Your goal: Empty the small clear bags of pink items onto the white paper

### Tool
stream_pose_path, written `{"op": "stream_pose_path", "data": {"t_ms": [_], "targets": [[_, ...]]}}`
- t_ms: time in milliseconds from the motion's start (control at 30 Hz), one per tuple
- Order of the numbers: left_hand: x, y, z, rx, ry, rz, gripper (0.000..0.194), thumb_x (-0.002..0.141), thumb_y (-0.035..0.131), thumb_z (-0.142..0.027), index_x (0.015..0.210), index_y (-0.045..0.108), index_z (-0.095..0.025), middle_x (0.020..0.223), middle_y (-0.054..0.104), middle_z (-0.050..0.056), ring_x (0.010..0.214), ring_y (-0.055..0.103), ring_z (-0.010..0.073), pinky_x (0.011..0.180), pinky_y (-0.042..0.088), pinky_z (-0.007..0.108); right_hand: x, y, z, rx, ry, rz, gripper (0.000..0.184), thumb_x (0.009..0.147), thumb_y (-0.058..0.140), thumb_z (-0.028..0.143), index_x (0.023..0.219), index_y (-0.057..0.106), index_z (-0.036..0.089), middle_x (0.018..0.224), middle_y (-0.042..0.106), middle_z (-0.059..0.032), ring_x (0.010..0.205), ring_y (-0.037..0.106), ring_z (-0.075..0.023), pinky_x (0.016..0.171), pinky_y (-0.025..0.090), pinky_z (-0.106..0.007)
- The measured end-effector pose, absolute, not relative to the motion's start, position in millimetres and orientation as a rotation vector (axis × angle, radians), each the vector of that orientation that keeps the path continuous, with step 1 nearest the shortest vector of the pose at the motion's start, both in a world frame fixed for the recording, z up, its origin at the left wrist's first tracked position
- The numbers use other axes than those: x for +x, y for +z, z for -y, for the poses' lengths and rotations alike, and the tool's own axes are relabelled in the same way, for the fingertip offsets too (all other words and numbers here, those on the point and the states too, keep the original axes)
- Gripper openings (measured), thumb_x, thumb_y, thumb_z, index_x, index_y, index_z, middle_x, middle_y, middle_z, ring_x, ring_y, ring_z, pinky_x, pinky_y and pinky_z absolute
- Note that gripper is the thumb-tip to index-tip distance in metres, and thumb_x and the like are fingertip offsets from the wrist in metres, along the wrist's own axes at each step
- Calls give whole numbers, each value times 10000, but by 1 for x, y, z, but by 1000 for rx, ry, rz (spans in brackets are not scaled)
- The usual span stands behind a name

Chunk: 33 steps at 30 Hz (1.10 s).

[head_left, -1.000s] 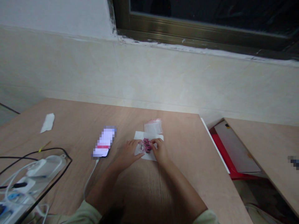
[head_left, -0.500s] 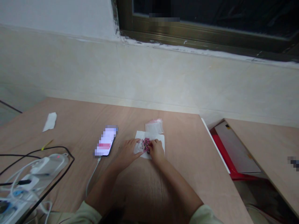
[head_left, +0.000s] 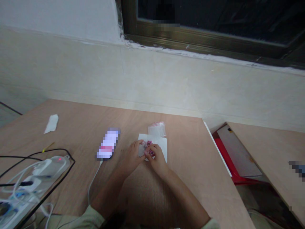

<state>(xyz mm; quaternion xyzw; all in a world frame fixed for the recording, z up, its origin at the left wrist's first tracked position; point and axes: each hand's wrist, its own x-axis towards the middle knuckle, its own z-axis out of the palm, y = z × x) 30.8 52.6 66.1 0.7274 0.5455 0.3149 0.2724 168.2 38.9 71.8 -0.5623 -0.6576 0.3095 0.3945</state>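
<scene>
My left hand (head_left: 132, 155) and my right hand (head_left: 156, 158) meet over a white paper sheet (head_left: 162, 146) on the wooden table (head_left: 78, 127). Both have their fingers curled and pinched around a small cluster of pink beads (head_left: 149, 143), which shows between the fingertips. Something small and clear seems to sit at my left fingertips; I cannot make it out. Just beyond the paper lies a stack of small clear zip bags with red strips (head_left: 156, 129).
A phone (head_left: 107, 147) with a lit screen lies left of my hands, a white cable running from it toward me. A power strip with plugs and cords (head_left: 45, 167) sits at the left edge. A white scrap (head_left: 51, 123) lies far left. A red and white thing (head_left: 234, 156) sits in the gap beside a second table.
My hands drew closer together and slightly toward me, closing over the beads so less of the pink cluster shows. The view shifted a little.
</scene>
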Motion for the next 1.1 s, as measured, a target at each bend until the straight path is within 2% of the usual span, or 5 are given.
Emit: {"op": "stream_pose_path", "data": {"t_ms": [133,300,400,900,1100], "targets": [[22,69,-53,1655,881,-1346,354,744,542,-325,1061,491,-177,1004,607,71,923,583,202,801,477,353,180,70,-38,-1361,888,1554,121,772,501,265,725,579,185,734,585,-29,712,532,-159,659,428,-285],[14,78,-57,1530,819,-1179,209,778,499,-355,811,587,-168,786,632,18,770,599,164,714,488,302,189,68,-36,-1293,1140,1196,195,691,587,337,808,552,184,669,600,-4,620,557,-139,593,441,-261],[13,83,-57,1516,814,-1154,207,775,509,-352,797,604,-169,782,637,18,758,597,163,706,482,293,192,62,-36,-1327,1239,1099,228,642,619,382,700,559,170,583,583,3,539,534,-129,546,426,-254],[14,98,-54,1624,791,-1259,201,750,511,-332,752,614,-159,728,648,15,706,584,156,655,450,256,191,71,-32,-1338,1239,1237,227,674,609,391,709,642,169,702,638,-20,680,545,-154,651,409,-267],[22,106,-47,1766,705,-1208,202,755,502,-333,742,621,-169,754,633,23,746,568,163,686,434,266,185,75,-27,-1279,1179,1227,185,684,599,352,655,620,170,627,592,1,596,483,-123,599,372,-246]]}}
